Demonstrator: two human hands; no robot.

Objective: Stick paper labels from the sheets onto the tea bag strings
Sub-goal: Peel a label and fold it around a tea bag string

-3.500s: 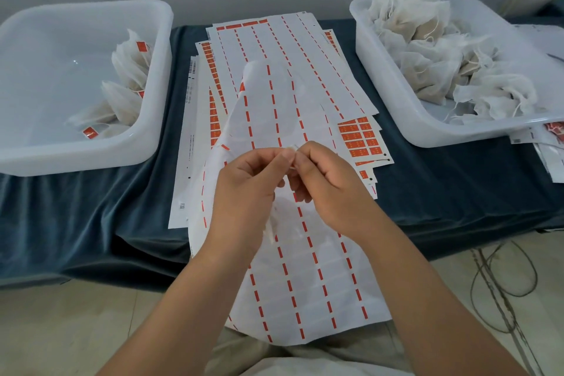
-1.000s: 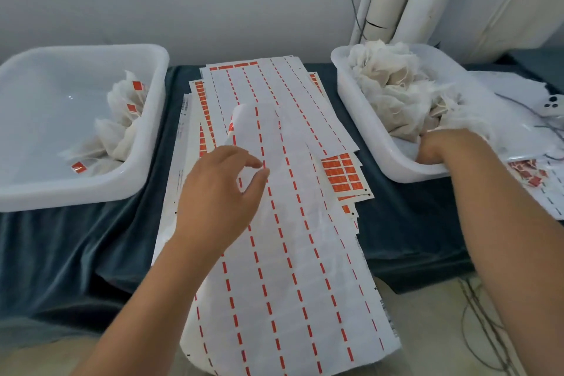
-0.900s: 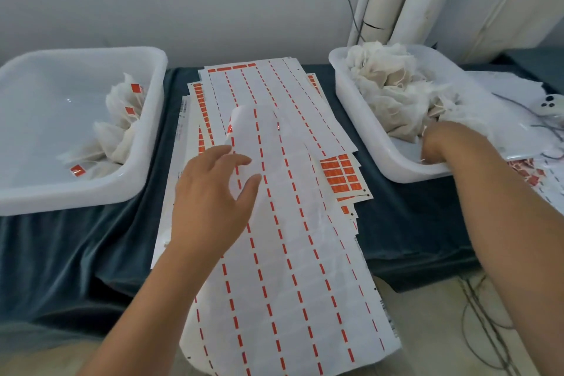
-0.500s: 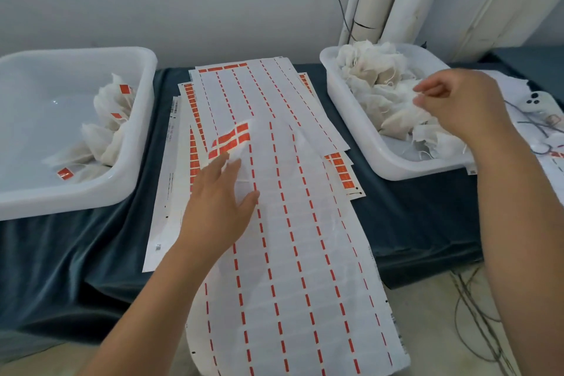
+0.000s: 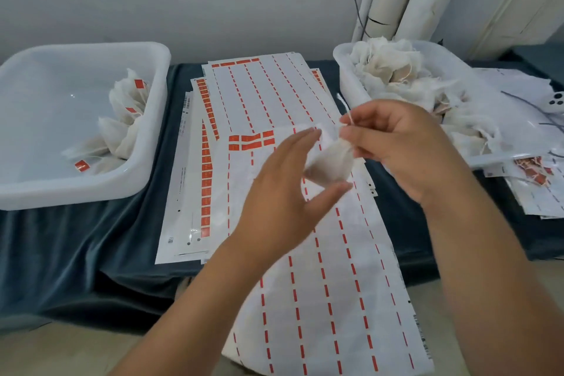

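The right hand (image 5: 399,146) has its grip pinched together on the white string (image 5: 345,107) of a tea bag (image 5: 331,165), thumb and forefinger closed just above the bag's gathered neck. The loose end of the string stands up above the knuckles. The bag hangs in the air over the top label sheet (image 5: 329,299), well above the table (image 5: 76,238).

The left hand (image 5: 280,201) has its grip spread apart, with straight fingers on one side of the bag and the thumb below it. Whether they touch the bag cannot be told.

A few red labels (image 5: 251,141) remain near the sheet's far end. The left tub (image 5: 146,168) holds labelled bags (image 5: 128,119). The right tub (image 5: 348,82) holds a heap of plain bags (image 5: 393,70).
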